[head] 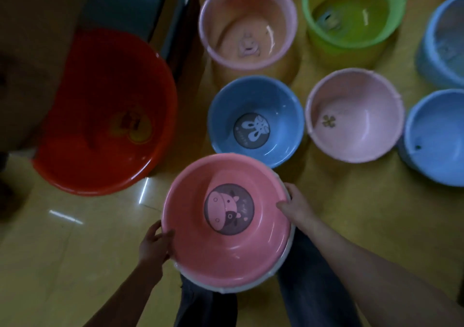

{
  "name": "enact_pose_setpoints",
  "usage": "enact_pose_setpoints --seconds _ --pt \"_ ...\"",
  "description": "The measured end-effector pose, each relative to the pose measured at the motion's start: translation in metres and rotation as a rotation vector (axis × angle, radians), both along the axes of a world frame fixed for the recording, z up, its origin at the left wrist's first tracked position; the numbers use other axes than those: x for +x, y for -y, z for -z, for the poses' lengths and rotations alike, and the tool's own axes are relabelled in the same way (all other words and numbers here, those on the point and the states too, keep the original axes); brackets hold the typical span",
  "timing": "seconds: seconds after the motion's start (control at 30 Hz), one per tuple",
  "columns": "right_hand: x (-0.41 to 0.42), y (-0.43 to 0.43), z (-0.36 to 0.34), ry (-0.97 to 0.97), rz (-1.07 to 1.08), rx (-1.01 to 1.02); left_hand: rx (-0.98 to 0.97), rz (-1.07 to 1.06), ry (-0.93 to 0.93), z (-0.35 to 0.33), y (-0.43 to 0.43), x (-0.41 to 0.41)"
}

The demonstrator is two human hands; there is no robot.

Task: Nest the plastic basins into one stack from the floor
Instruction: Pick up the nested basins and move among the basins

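left hand (153,244) grips pink basin (227,249) rim | right hand (296,206) grips opposite rim | possibly nested in white one

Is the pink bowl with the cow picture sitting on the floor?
No, both hands, left hand and right hand, hold the pink bowl up by its rim.

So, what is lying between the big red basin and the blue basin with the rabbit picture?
In the head view, no basin lies between the red basin and the blue rabbit basin: only bare floor and a dark furniture edge.

Indoor room, type unclear: glossy yellowish tile floor (75,264) with many plastic basins (256,121) set out from 10 to 3 o'clock, dark cabinet (140,3) at 11.
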State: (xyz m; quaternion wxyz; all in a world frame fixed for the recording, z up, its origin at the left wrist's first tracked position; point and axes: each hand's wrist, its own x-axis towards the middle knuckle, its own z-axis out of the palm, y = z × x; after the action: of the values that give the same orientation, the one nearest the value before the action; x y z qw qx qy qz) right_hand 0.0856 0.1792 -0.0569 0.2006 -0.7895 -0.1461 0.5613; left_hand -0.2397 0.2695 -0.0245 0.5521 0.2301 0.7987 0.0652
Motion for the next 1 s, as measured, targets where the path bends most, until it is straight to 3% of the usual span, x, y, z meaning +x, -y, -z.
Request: enact_pose_setpoints --seconds 0.27,0.47,1.0 --pt "0.081 0.012 -0.067 0.153 0.134 0.042 0.053 0.258 0.1 -0.066 -0.051 0.1" --pt "0.153 0.032 -0.086 0.191 0.256 0.04 0.084 0.413 0.178 -0.076 -0.077 0.191" --pt "0.33 0.074 -0.078 0.152 0.315 -0.058 0.071 0.422 0.146 -0.06 -0.059 0.394"
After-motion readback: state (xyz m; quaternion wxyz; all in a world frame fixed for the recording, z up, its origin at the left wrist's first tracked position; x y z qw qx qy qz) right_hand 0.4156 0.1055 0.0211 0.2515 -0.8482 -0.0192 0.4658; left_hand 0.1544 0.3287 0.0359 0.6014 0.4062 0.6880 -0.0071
